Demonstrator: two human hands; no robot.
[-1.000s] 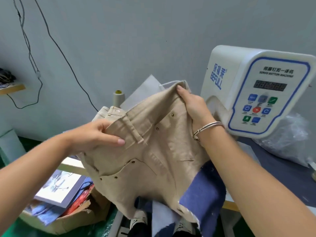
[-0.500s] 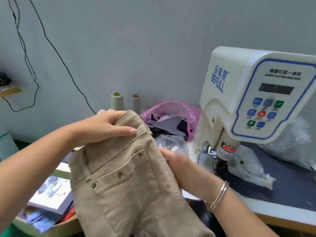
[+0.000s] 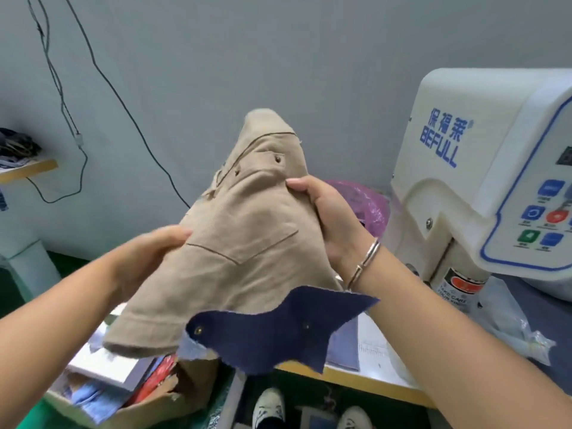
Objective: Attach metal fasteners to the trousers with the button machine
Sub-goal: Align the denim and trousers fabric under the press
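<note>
I hold beige trousers (image 3: 247, 236) up in the air in front of me, left of the white button machine (image 3: 483, 168). A back pocket faces me, and small metal fasteners (image 3: 278, 158) show near the top. My left hand (image 3: 148, 255) grips the left edge of the cloth. My right hand (image 3: 328, 221), with a bracelet on its wrist, grips the right edge, thumb on the front. A dark blue fabric scrap (image 3: 275, 332) with a metal stud hangs below the trousers.
The machine's control panel (image 3: 544, 218) faces me at the right. A pink bag (image 3: 368, 205) sits behind my right hand, clear plastic (image 3: 510, 332) lies on the table at the right. A cardboard box (image 3: 148, 397) stands on the floor, my shoes (image 3: 269, 407) below.
Both hands have lifted and turned the trousers, so a different side faces me. My right hand moved up to grip the right edge. The blue scrap now hangs in view.
</note>
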